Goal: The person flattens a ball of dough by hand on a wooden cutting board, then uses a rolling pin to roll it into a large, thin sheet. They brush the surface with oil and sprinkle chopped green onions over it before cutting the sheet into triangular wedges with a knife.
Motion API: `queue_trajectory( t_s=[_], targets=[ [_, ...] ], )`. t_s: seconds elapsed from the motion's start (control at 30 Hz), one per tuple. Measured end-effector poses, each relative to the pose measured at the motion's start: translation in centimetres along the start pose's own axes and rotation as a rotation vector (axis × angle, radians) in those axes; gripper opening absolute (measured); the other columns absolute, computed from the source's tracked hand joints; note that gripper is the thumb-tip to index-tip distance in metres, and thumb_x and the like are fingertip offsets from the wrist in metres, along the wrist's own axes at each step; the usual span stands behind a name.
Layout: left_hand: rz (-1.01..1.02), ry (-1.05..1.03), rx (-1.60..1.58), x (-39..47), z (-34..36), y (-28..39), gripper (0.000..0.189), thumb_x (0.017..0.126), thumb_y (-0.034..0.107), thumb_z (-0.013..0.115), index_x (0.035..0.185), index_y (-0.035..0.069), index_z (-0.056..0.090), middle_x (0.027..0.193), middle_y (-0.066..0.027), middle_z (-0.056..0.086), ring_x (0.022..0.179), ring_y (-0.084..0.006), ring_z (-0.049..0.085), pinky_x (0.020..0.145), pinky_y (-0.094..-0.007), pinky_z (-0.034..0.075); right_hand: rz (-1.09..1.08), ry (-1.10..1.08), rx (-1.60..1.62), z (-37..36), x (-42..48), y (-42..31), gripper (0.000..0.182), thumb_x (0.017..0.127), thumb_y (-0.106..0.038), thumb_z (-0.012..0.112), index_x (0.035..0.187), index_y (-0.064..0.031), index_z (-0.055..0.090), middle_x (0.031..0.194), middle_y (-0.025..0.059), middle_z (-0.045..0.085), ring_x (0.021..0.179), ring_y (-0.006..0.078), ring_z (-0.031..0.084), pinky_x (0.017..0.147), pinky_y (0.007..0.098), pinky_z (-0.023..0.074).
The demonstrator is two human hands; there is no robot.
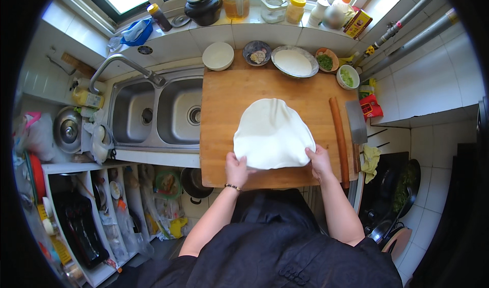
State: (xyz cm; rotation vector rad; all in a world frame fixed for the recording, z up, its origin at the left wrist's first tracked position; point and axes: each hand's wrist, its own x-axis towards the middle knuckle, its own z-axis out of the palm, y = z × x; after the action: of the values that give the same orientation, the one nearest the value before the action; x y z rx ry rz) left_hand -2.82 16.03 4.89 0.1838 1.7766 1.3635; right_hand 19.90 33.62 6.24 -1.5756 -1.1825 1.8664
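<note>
A thin white sheet of rolled dough (273,135) spans the space between my hands over a wooden board (221,93). My left hand (236,169) pinches its near left edge, with a beaded bracelet on the wrist. At the near right edge, my right hand (320,162) grips the dough between thumb and fingers. The near side looks lifted, while the far part seems to rest on the board; a few soft folds run through it. To the right of my right hand lies a wooden rolling pin (339,142), and beyond that a cleaver's blade (356,121).
Along the board's far edge stand a white bowl (218,56), a dark bowl with pale pieces (257,53), a bowl of flour (294,61) and bowls of chopped greens (347,77). A double sink (156,108) adjoins on the left. A pan (407,186) sits lower right.
</note>
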Motion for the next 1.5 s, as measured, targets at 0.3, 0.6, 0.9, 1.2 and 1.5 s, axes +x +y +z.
queue_trajectory(
  t_s=[0.3, 0.6, 0.9, 1.2, 1.5],
  targets=[
    [0.587, 0.146, 0.96, 8.5, 0.2, 9.6, 0.023, 0.091, 0.018, 0.068, 0.102, 0.001, 0.059, 0.111, -0.0237, 0.064, 0.108, -0.0408, 0.059, 0.091, -0.0474, 0.05, -0.552, 0.269, -1.004, 3.8, 4.8, -5.7, 0.04, 0.091, -0.024, 0.071, 0.119, 0.0021, 0.059, 0.111, 0.0239, 0.063, 0.112, 0.0415, 0.055, 0.096, 0.0476, 0.0459],
    [0.193, -0.143, 1.06, 15.1, 6.0, 14.0, 0.042, 0.08, 0.024, 0.081, 0.11, 0.004, 0.059, 0.098, -0.0153, 0.069, 0.096, -0.0327, 0.066, 0.085, -0.0435, 0.051, -0.481, 0.193, -1.018, 9.8, 11.0, -6.1, 0.029, 0.091, -0.023, 0.071, 0.108, -0.0031, 0.058, 0.1, 0.0201, 0.065, 0.104, 0.0397, 0.059, 0.09, 0.0496, 0.0472],
    [0.718, -0.068, 0.556, 13.9, 3.1, 11.5, 0.014, 0.093, 0.009, 0.065, 0.095, 0.005, 0.052, 0.075, -0.0191, 0.062, 0.066, -0.0393, 0.063, 0.06, -0.0444, 0.05, -0.93, 0.301, -0.856, 6.9, 10.2, -6.3, 0.017, 0.098, -0.018, 0.062, 0.103, -0.0062, 0.051, 0.09, 0.0179, 0.062, 0.087, 0.038, 0.062, 0.074, 0.0486, 0.0499],
    [0.739, 0.016, 0.775, 14.8, 4.5, 12.7, 0.043, 0.083, 0.006, 0.072, 0.124, 0.004, 0.058, 0.143, -0.0213, 0.045, 0.133, -0.0382, 0.043, 0.112, -0.047, 0.035, -0.551, 0.42, -0.399, 7.4, 12.0, -7.5, 0.028, 0.094, -0.014, 0.066, 0.117, -0.0011, 0.056, 0.114, 0.0151, 0.06, 0.102, 0.0331, 0.061, 0.091, 0.0457, 0.0501],
    [0.841, -0.226, 1.305, 11.8, 5.3, 7.7, 0.084, 0.095, 0.046, 0.059, 0.16, 0.008, 0.022, 0.167, -0.0179, 0.015, 0.155, -0.0345, 0.011, 0.125, -0.0517, 0.005, -0.832, 0.013, -1.295, 9.0, 7.2, -3.3, 0.081, 0.096, -0.049, 0.059, 0.156, -0.0029, 0.03, 0.165, 0.0153, 0.023, 0.153, 0.0291, 0.022, 0.125, 0.0494, 0.0151]
  ],
)
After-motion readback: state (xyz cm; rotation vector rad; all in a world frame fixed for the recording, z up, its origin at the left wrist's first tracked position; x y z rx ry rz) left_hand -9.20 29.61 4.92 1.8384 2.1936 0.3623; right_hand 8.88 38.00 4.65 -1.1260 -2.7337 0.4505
